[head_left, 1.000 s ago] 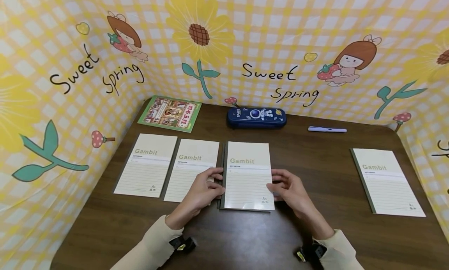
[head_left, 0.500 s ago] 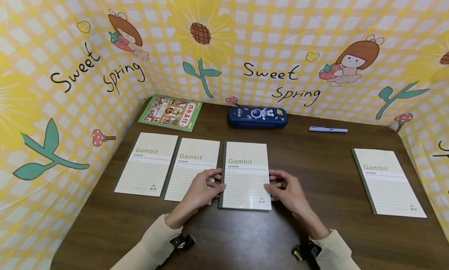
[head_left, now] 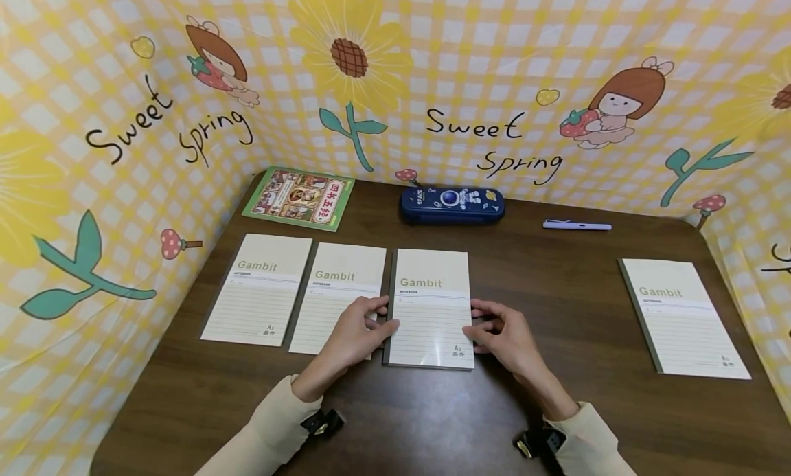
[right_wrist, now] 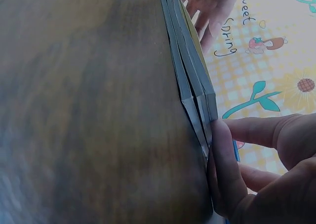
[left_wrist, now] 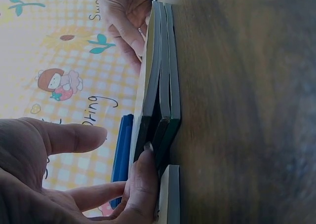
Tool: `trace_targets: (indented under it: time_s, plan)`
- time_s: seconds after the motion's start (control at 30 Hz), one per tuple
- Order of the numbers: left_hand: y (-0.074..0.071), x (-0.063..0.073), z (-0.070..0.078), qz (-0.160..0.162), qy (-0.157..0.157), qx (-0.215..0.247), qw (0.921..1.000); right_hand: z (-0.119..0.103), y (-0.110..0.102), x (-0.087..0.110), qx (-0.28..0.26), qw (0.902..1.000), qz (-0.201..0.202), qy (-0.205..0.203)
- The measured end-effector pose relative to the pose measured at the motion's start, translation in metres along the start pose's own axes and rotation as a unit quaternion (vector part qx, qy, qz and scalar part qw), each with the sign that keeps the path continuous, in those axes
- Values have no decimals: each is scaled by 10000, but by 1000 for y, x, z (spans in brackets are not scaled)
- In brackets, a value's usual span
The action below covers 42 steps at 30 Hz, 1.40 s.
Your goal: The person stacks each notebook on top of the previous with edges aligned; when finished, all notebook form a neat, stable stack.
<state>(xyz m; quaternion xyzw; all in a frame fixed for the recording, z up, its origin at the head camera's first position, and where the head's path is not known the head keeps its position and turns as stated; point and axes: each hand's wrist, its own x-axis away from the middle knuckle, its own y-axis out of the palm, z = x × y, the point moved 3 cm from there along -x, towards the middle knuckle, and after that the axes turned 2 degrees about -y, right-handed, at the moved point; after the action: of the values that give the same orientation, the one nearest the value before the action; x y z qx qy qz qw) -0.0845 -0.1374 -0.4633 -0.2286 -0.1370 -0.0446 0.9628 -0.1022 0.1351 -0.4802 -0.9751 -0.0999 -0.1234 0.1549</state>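
Observation:
A stack of several cream Gambit notebooks [head_left: 430, 308] with dark spines lies at the middle of the table. My left hand [head_left: 355, 332] is at its spine side, fingers [left_wrist: 143, 184] touching the edge and thumb held apart above. At the opposite edge, my right hand [head_left: 507, 335] rests its fingers [right_wrist: 227, 169] against the stack's side. Seen edge-on in the left wrist view, the stacked notebooks [left_wrist: 163, 76] fan slightly apart. A second notebook [head_left: 340, 290] lies left of the stack, partly hidden by my left hand, and a third notebook [head_left: 259, 290] is farther left.
Another notebook [head_left: 686, 318] lies at the far right. Along the back are a green picture book [head_left: 301, 198], a dark blue pencil case [head_left: 452, 207] and a lilac pen [head_left: 577, 225]. A yellow checked cloth [head_left: 463, 50] surrounds the brown table [head_left: 426, 421].
The top notebook has shifted a little left, and the stack's edges now line up more closely. My right hand has moved slightly left with it; the left hand has stayed nearly in place.

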Motion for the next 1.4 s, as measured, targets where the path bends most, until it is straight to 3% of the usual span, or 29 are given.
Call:
trace_targets:
  time_s: [0.4, 0.63, 0.9, 1.4]
  plan:
    - [0, 1, 1, -19, 35, 40, 10000, 2, 1, -1, 87, 9999, 53, -73]
    - [-1, 2, -3, -222, -138, 517, 9983, 4, 2, -2, -11, 9999, 87, -74]
    - [0, 1, -2, -202, -92, 602, 9979, 4, 2, -2, -36, 9998, 145, -95]
    - [2, 0, 1, -6, 150, -192, 9997, 1, -1, 2, -5, 9999, -22, -117]
